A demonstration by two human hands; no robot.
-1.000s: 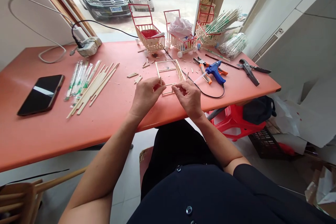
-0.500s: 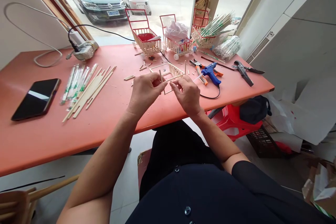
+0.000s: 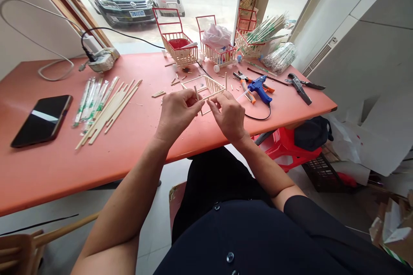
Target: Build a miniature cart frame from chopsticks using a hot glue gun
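Observation:
A small open frame of thin wooden sticks (image 3: 214, 86) is held above the front middle of the table, its far side lined with short upright bars. My left hand (image 3: 180, 109) pinches the frame's near left corner between thumb and fingers, beside a short upright stick. Close to it, my right hand (image 3: 228, 114) has its fingertips closed at the frame's near edge; whether a small stick piece is between them is hidden. To the right of that hand lies a blue glue gun (image 3: 260, 89), its clear tip toward the frame.
Loose sticks (image 3: 109, 111), wrapped chopsticks (image 3: 93, 99) and a phone (image 3: 41, 120) lie left on the orange table (image 3: 135, 154). Behind stand small stick carts, one a red-trimmed cart (image 3: 180, 49). Pliers (image 3: 245, 86) and cutters (image 3: 300, 88) lie right. A power strip (image 3: 102, 60) sits back left.
The view has shifted very slightly. Both hands keep the same pinching pose at the stick frame, with almost no movement.

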